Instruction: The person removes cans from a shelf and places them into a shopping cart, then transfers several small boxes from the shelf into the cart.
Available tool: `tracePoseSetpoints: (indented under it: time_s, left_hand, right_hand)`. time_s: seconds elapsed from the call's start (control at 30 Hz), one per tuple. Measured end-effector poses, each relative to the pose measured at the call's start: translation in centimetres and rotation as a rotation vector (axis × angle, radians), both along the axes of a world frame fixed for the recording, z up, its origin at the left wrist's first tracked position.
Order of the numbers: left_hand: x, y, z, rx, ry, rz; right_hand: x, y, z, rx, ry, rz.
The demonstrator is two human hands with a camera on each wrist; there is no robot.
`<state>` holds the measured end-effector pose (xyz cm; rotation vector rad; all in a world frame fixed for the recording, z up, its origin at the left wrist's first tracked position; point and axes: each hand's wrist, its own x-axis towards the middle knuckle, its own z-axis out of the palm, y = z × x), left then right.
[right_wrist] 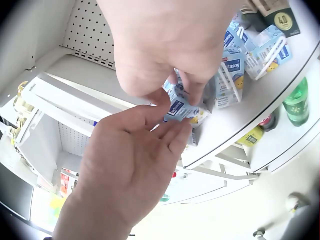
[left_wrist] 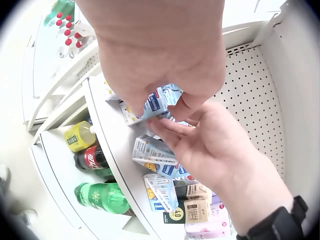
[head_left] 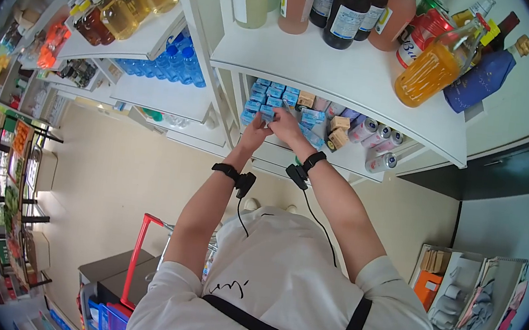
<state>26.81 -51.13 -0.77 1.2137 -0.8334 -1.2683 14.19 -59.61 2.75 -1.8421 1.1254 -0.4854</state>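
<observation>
Both hands meet over a small blue soy milk carton (right_wrist: 178,108) at the front of the lower shelf. In the left wrist view, my left hand (left_wrist: 160,60) holds this carton (left_wrist: 155,103) between thumb and fingers. My right hand (left_wrist: 210,140) reaches in from the lower right, fingertips right at its side. Seen from the right wrist, the right hand (right_wrist: 172,50) has thumb and finger around the carton, while the left hand (right_wrist: 137,155) pinches from below. Rows of similar blue cartons (head_left: 275,92) stand just behind the hands in the head view. More cartons (right_wrist: 230,80) with straws stand alongside.
To the right on this shelf are brown cartons (head_left: 338,137) and several cans (head_left: 365,131). The upper shelf (head_left: 329,58) overhangs them, bearing glass bottles (head_left: 347,15). Soda bottles (left_wrist: 102,197) stand on a level below. A red-handled cart (head_left: 136,261) is beside the person.
</observation>
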Motion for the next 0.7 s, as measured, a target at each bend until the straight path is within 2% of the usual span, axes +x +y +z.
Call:
tracePoseSetpoints:
  time_s: [0.1, 0.17, 0.2, 0.23, 0.27, 0.33, 0.37, 0.47, 0.5, 0.6, 0.7]
  left_hand:
    - [1.3, -0.2, -0.3, 0.106, -0.012, -0.097]
    - [1.2, -0.1, 0.0, 0.161, -0.022, -0.157]
    - [0.6, 0.2, 0.3, 0.140, -0.003, -0.102]
    - [0.0, 0.6, 0.3, 0.117, 0.016, -0.046]
    - [-0.4, 0.9, 0.5, 0.094, 0.035, 0.011]
    - [-0.7, 0.9, 0.1, 0.098, -0.014, 0.012]
    - [-0.7, 0.9, -0.5, 0.104, -0.060, 0.024]
    - [-0.8, 1.1, -0.7, 0.111, -0.126, 0.016]
    - [-0.7, 1.3, -0.6, 0.115, -0.147, -0.001]
    - [-0.3, 2.0, -0.2, 0.094, -0.193, -0.045]
    - [0.2, 2.2, 0.1, 0.038, -0.244, -0.096]
  right_hand:
    - [0.5, -0.8, -0.9, 0.050, -0.072, -0.099]
    - [0.7, -1.4, -0.3, 0.266, -0.056, -0.192]
    - [0.7, -1.5, 0.0, 0.374, -0.050, -0.237]
    - [0.9, -1.5, -0.2, 0.374, -0.056, -0.250]
    - [1.2, -1.3, -0.5, 0.256, -0.043, -0.303]
    - [1.5, -1.1, -0.7, 0.015, -0.012, -0.401]
    - [1.4, -1.3, -0.7, 0.013, -0.013, -0.408]
    - [0.6, -1.8, -0.4, -0.465, 0.122, -0.127]
    - [0.5, -2.3, -0.5, -0.466, 0.121, -0.130]
    - [0.5, -4.1, -0.6, -0.547, 0.248, 0.070]
    - [0.7, -4.5, 0.7, -0.503, 0.342, 0.128]
